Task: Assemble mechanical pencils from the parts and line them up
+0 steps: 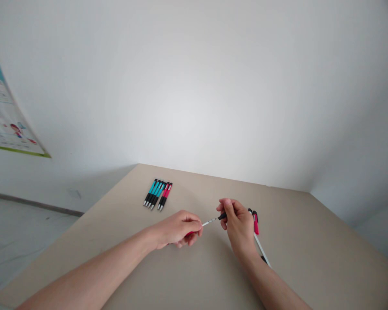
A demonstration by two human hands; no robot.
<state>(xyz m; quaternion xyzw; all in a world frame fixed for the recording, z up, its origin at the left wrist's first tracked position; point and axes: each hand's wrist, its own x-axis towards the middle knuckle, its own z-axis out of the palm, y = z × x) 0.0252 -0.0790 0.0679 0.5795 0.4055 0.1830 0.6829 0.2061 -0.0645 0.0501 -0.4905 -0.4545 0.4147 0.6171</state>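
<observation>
My left hand (184, 228) is closed around a red pen barrel (190, 233), mostly hidden by the fingers. A thin white refill (208, 222) runs from that hand toward my right hand (235, 219). Between the thumb and fingers of my right hand is a black pen part (223, 215), at the refill's right end. The two hands are apart, above the table. Just right of my right hand lie a red pen part (256, 224) and a white stick-like piece (261, 249), partly hidden by the wrist.
Several teal pens (152, 193) and red pens (165, 196) with black grips lie in a row at the back left of the beige table (200, 275). A white wall (194, 86) stands behind it. A poster (6, 116) hangs at the left.
</observation>
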